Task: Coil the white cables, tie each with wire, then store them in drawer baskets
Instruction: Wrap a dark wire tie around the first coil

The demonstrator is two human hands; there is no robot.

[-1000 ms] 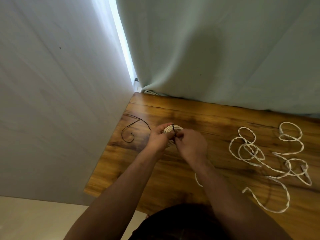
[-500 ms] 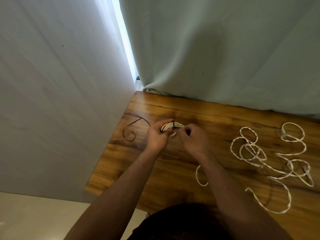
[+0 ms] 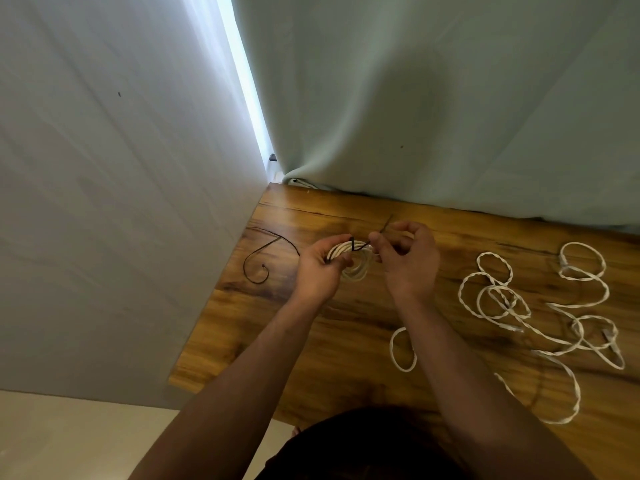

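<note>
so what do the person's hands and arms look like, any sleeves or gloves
Both are bare: the left hand and right hand wear no gloves, and no rings, watch or bands show. The forearms are uncovered as far as the frame shows, with no sleeve in sight. Dark clothing shows at the bottom edge.

Left hand in the way here: its fingers cover the near-left arc of the coiled cable. On top of the coil the dark wire crosses, too small to tell whether it is twisted or knotted, and a stretch of it is lost inside the right hand and its pinch. Left of the coil, the spare wire ends behind the left hand. Right of the coil, the loose cable passes under the right forearm, and its plugs are too small to read. The table is cut off at the right edge, its far side under the curtain.
</note>
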